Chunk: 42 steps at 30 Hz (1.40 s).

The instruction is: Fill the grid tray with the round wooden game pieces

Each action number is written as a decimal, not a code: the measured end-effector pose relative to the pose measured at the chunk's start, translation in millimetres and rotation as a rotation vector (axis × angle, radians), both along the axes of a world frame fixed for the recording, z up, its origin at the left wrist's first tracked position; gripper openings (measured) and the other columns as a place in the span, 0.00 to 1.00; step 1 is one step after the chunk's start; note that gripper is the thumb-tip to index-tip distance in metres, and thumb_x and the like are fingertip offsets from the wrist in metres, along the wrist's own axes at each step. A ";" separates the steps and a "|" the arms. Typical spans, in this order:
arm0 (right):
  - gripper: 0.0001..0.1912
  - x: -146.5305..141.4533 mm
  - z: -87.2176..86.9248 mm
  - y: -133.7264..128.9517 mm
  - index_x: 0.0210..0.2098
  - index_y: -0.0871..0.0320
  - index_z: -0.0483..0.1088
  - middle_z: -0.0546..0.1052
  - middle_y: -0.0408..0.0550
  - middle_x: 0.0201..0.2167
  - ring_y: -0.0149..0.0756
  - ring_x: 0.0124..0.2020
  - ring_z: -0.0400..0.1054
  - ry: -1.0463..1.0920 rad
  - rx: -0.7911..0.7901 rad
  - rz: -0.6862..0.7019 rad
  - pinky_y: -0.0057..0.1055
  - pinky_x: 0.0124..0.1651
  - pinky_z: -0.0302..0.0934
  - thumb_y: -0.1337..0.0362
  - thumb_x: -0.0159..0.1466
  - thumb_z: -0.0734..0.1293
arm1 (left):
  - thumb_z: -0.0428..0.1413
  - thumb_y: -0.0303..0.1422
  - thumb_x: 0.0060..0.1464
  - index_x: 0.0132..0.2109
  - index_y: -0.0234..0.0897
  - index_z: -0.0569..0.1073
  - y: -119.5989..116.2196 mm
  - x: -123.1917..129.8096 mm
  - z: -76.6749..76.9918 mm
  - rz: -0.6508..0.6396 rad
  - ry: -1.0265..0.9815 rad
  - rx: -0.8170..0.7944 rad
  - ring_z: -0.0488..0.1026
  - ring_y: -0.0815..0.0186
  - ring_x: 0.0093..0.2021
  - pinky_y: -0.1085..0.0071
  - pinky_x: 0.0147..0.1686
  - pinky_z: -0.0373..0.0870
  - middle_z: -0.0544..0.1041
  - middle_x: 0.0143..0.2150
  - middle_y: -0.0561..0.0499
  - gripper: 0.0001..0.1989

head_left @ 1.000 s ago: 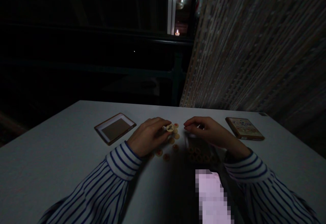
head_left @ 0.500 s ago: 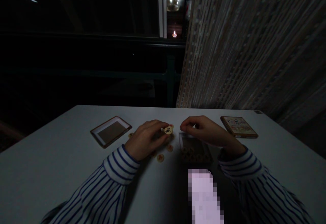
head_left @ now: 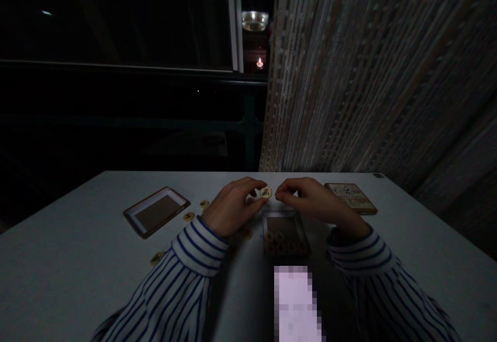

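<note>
Between the thumb and forefinger of my left hand (head_left: 236, 204) is a round Chinese chess piece (head_left: 266, 192), its dark character facing me. My right hand (head_left: 310, 199) is closed in a pinch just right of that piece, apart from it; what its fingertips hold, if anything, cannot be made out. Below the hands stands an open box (head_left: 306, 225), with several chess pieces (head_left: 280, 247) in rows at its near end. A loose piece (head_left: 247, 234) lies left of the box. Others, such as this piece (head_left: 189, 216), lie beyond my left sleeve.
The box lid (head_left: 157, 211) lies at the left of the white table (head_left: 77, 259). A flat printed box (head_left: 351, 198) is behind my right hand. A string curtain (head_left: 330, 72) hangs at the table's far right. A blurred-out pink-white patch (head_left: 297, 300) shows at the near edge.
My left hand has moved right with the chess piece, closer to my right hand and over the box's far side. My view has shifted slightly; more loose pieces show at left.
</note>
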State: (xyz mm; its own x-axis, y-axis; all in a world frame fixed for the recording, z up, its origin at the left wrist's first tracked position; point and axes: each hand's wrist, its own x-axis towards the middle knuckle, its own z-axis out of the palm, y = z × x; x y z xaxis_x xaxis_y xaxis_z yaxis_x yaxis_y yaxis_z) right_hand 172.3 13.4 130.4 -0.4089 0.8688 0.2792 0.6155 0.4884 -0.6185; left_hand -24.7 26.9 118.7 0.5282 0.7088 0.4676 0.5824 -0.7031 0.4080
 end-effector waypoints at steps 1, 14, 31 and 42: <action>0.10 1.4 0.7 -0.1 0.32 0.59 0.73 0.75 0.43 0.28 0.30 0.30 0.67 0.000 0.004 -0.005 0.25 0.31 0.56 0.63 0.58 0.60 | 0.52 0.34 0.52 0.44 0.37 0.70 0.6 1.5 -0.8 0.000 -0.012 -0.002 0.70 0.69 0.35 0.71 0.37 0.66 0.74 0.39 0.50 0.13; 0.08 -2.1 -12.2 9.5 0.31 0.60 0.71 0.75 0.45 0.28 0.31 0.32 0.68 0.163 -0.069 -0.018 0.27 0.34 0.60 0.63 0.56 0.63 | 0.53 0.31 0.51 0.44 0.38 0.70 1.0 8.9 -15.6 -0.045 -0.057 -0.044 0.71 0.69 0.35 0.71 0.38 0.66 0.75 0.38 0.51 0.12; 0.09 -2.8 -11.5 9.4 0.33 0.62 0.68 0.73 0.44 0.26 0.30 0.29 0.67 0.353 -0.144 -0.041 0.26 0.30 0.59 0.64 0.53 0.65 | 0.57 0.32 0.44 0.43 0.32 0.68 1.1 17.3 -15.4 -0.072 -0.525 -0.591 0.71 0.71 0.29 0.73 0.30 0.68 0.75 0.33 0.50 0.17; 0.14 -2.3 -10.7 7.0 0.40 0.63 0.69 0.74 0.45 0.26 0.30 0.29 0.68 0.341 -0.181 0.022 0.26 0.30 0.59 0.65 0.54 0.63 | 0.57 0.34 0.46 0.42 0.32 0.70 5.7 10.8 -15.2 -0.093 -0.607 -0.662 0.71 0.69 0.31 0.72 0.31 0.68 0.76 0.34 0.48 0.15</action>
State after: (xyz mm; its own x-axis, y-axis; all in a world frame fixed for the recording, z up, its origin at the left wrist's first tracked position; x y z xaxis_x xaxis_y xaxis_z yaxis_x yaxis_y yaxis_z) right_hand 170.0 20.4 119.8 -0.3384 0.9085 0.2453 0.3500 0.3635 -0.8633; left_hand -13.8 32.6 103.5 0.3924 0.8987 0.1960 0.0877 -0.2486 0.9646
